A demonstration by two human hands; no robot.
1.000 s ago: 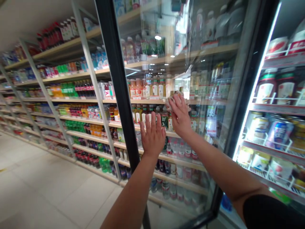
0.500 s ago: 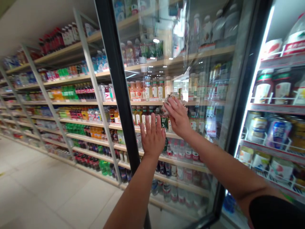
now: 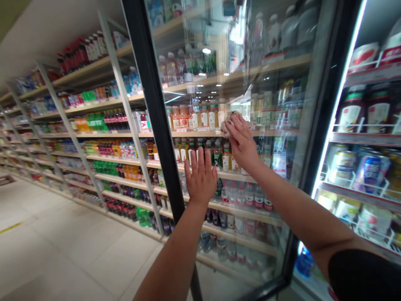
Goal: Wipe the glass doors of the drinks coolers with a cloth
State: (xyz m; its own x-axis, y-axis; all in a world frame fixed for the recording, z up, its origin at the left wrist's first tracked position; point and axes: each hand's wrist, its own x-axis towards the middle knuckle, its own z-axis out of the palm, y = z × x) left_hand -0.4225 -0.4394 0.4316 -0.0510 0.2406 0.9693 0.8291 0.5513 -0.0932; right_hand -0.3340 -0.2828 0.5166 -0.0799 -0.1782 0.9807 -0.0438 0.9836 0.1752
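Note:
A glass door (image 3: 250,259) with a black frame stands swung out in front of me. My left hand (image 3: 201,177) lies flat against the glass near the frame's left side, fingers stretched out and holding nothing. Higher and to the right, my right hand (image 3: 242,140) presses a crumpled, light patterned cloth (image 3: 228,125) onto the pane. Its fingers curl over the cloth and hide part of it. Bottles on shelves show through the glass behind both hands, mixed with reflections of ceiling lights.
Right of the door is a lit cooler with wire-fronted shelves (image 3: 366,140) of bottles and cans (image 3: 372,167). Long drink shelves (image 3: 106,159) run back along the left. Pale floor tiles (image 3: 78,246) lie below, with a yellow strip (image 3: 11,228) at far left.
My right hand has shifted slightly right with the cloth along the glass. The left hand stays in place on the pane. The view has turned slightly.

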